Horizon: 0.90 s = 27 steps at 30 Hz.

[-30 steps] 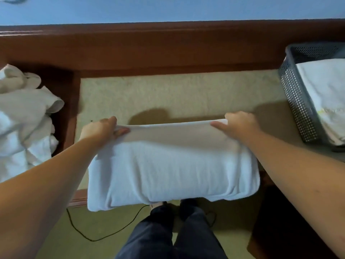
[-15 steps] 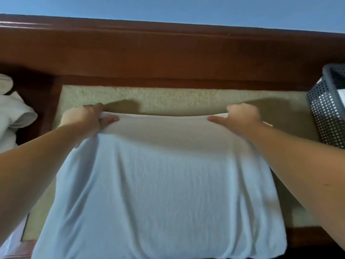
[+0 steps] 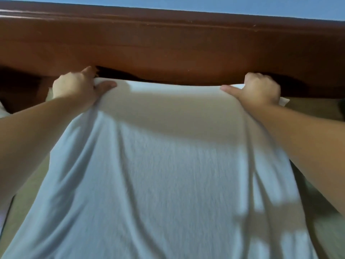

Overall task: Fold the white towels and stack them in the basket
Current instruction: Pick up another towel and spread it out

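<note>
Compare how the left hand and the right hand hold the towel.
The left hand grips the towel's far left corner; the right hand grips its far right corner. The left thumb points right across the cloth; the right thumb points left. Both pinch the far edge, thumbs on top, near the wooden rail.

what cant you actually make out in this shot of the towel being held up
- Basket: not in the head view, so its contents cannot be judged.
- White towel: its lower edge is cut off by the bottom of the frame; whether it is folded double cannot be told.
- Surface underneath: mostly covered by the towel.
- Left hand and right hand: fingertips hidden behind the towel's top edge.
- Towel weave: smeared by motion blur.
</note>
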Tool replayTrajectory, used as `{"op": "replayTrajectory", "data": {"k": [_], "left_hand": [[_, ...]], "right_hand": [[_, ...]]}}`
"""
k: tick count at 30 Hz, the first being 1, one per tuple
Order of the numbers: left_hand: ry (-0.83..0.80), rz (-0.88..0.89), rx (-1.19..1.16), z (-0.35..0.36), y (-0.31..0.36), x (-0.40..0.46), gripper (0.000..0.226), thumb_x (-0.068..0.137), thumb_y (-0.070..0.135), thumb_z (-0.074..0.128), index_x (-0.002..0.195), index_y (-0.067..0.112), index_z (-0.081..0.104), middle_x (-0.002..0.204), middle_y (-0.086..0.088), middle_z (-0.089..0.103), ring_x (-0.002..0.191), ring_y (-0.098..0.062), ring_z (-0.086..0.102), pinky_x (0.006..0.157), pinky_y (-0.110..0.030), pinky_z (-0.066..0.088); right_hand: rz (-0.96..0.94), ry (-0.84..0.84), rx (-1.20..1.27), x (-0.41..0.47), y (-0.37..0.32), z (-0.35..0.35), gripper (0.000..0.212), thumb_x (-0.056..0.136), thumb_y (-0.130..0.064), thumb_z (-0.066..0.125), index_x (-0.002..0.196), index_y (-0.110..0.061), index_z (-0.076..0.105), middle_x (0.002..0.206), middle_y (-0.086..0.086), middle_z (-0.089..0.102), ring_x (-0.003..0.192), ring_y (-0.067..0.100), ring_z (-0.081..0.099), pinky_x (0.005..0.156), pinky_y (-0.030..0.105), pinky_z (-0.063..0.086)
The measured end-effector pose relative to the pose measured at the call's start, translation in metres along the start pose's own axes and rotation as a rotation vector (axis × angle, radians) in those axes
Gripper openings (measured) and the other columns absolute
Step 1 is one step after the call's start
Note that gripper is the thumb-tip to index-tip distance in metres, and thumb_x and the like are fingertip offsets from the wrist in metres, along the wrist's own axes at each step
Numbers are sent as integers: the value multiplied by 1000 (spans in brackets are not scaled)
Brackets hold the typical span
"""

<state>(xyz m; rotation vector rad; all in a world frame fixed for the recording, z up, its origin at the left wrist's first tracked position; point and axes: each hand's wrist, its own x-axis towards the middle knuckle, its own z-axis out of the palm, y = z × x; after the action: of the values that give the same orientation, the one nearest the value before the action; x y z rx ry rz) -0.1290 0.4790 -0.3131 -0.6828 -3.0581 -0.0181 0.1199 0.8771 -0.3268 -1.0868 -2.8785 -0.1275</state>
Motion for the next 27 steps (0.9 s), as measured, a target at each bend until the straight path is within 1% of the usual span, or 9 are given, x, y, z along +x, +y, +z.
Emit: {"op": "replayTrajectory", "data": {"k": [4, 9, 12, 15, 17, 19, 21, 23, 27], "left_hand": [[42, -38, -11, 10, 11, 6, 79, 85, 91, 38, 97, 14, 50, 79, -20, 59, 74, -42, 58, 67, -44, 45], [17, -116, -114, 15, 14, -1, 75, 89, 81, 48, 116, 11, 53, 106, -26, 66, 102, -49, 62, 77, -49, 47], [-99, -277, -240, 7, -1, 1, 74, 81, 82, 59, 125, 23, 56, 95, -14, 72, 98, -39, 67, 81, -44, 51], [-276, -322, -359, -2, -34, -2, 65, 82, 72, 70, 127, 26, 63, 105, -5, 73, 104, -33, 68, 89, -38, 50], [-350, -338, -573, -13, -51, -2, 44, 87, 44, 81, 124, 24, 67, 107, -1, 69, 101, -27, 64, 88, -34, 47], [-395, -352, -665, -24, -65, 1, 38, 88, 20, 83, 122, 23, 68, 105, -2, 66, 98, -23, 60, 86, -35, 46], [-334, -372, -702, -29, -74, 7, 35, 87, 18, 83, 120, 23, 69, 110, -1, 69, 96, -19, 64, 82, -32, 50], [-152, -506, -769, -27, -78, 11, 38, 83, 33, 87, 116, 21, 72, 105, -1, 71, 86, -18, 68, 68, -31, 53], [11, -712, -778, -3, -75, -2, 35, 81, 54, 81, 92, 24, 65, 87, 2, 61, 79, -19, 59, 68, -31, 47]], "right_hand": [[114, 82, 36, -2, -6, 15, 81, 85, -81, 54, 99, -2, 65, 101, 22, 67, 109, 42, 55, 82, 47, 42], [290, 141, 86, -15, -21, 6, 65, 85, -69, 61, 109, -9, 67, 116, 15, 62, 124, 37, 48, 110, 62, 29], [233, 213, 196, -53, -47, -13, 48, 85, -49, 65, 122, -20, 57, 129, 12, 54, 130, 37, 44, 118, 60, 24], [151, -83, 235, -91, -79, -8, 65, 91, -60, 51, 145, -24, 47, 154, 13, 41, 145, 35, 31, 121, 65, 17], [193, -300, 206, -102, -89, 8, 83, 96, -73, 31, 163, -28, 17, 173, 9, 9, 159, 35, 4, 120, 72, 0], [178, -275, 157, -107, -92, 23, 86, 96, -77, 16, 166, -29, 1, 174, 8, -6, 159, 37, -7, 118, 75, -3], [172, -218, 127, -108, -91, 30, 87, 95, -78, 12, 166, -30, 0, 174, 9, -4, 159, 38, -5, 118, 77, -2], [181, -215, 124, -107, -92, 32, 87, 95, -78, 13, 166, -30, 1, 174, 9, -2, 159, 38, -4, 118, 77, -2], [178, -238, 138, -106, -93, 30, 87, 94, -79, 14, 166, -32, -1, 175, 7, -5, 160, 35, -8, 118, 76, -4]]}}
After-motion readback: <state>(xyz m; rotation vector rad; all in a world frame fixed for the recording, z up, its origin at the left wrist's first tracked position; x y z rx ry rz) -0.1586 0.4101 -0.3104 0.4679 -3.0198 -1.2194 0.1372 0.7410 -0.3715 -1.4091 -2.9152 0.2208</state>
